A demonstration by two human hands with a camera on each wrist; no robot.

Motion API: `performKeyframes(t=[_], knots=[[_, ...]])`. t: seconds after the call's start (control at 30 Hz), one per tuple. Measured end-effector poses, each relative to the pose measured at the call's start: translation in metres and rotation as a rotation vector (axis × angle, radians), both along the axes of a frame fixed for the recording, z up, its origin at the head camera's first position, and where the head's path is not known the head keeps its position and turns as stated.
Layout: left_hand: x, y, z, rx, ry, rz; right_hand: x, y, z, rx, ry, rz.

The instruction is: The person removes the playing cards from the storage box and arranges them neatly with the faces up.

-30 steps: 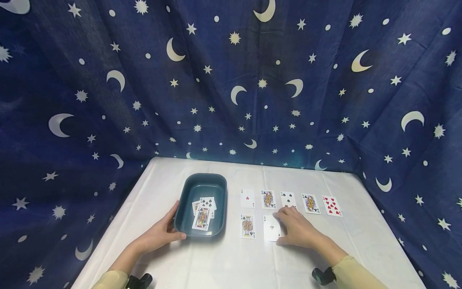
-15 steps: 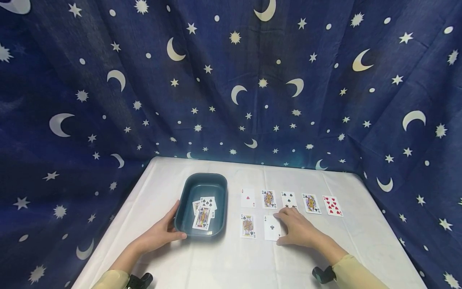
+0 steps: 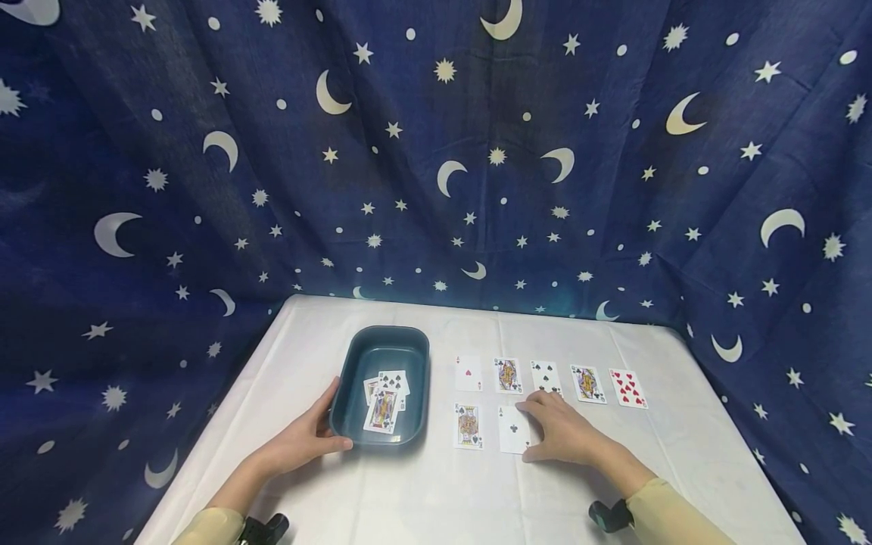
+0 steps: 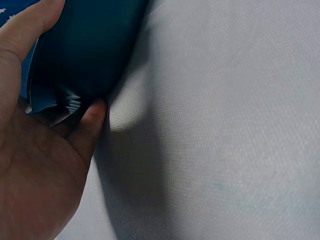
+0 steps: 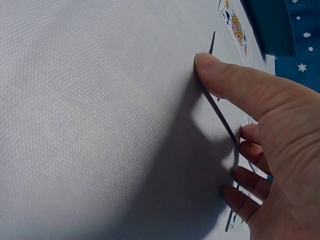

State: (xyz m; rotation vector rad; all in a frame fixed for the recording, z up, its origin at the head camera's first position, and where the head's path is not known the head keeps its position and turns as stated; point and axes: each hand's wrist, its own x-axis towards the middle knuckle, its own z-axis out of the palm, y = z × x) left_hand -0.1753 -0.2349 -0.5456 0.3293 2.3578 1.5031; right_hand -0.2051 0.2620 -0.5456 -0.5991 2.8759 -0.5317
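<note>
My left hand [image 3: 300, 445] grips the near left corner of a dark teal tray [image 3: 424, 363], thumb at the front wall and fingers along the left side. Inside the tray lie a few playing cards, a face card [image 3: 381, 411] on top of a black-suit card [image 3: 391, 380]. My right hand [image 3: 564, 433] holds an ace of clubs [image 3: 512, 430] by its right part, thumb [image 5: 235, 80] at the near edge and fingers at the far edge. To the left of that ace lies a king of spades [image 3: 468, 428].
Behind runs a row of face-up cards: an ace of hearts [image 3: 468, 373], a face card [image 3: 508, 376], a spade card [image 3: 544, 375] partly behind my right fingers, another face card [image 3: 588, 384] and a hearts card [image 3: 628, 389]. A starry blue curtain [image 3: 409, 189] encloses the white table [image 3: 422, 499].
</note>
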Motion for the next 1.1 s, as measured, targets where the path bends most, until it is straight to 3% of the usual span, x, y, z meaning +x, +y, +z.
performKeyframes(t=[0.47, 0.67, 0.93, 1.1], knots=[[0.0, 0.0, 0.0, 0.01, -0.011, 0.003, -0.001, 0.0, 0.003, 0.0, -0.007, 0.016], [0.002, 0.0, 0.001, 0.009, 0.01, -0.002, -0.004, -0.006, 0.009, -0.022, 0.054, 0.028], [0.0, 0.0, -0.001, 0.003, -0.013, 0.015, -0.012, -0.039, 0.026, -0.069, 0.143, 0.044], [0.0, 0.0, -0.001, -0.002, -0.006, 0.018, -0.019, -0.072, 0.04, -0.083, 0.178, 0.106]])
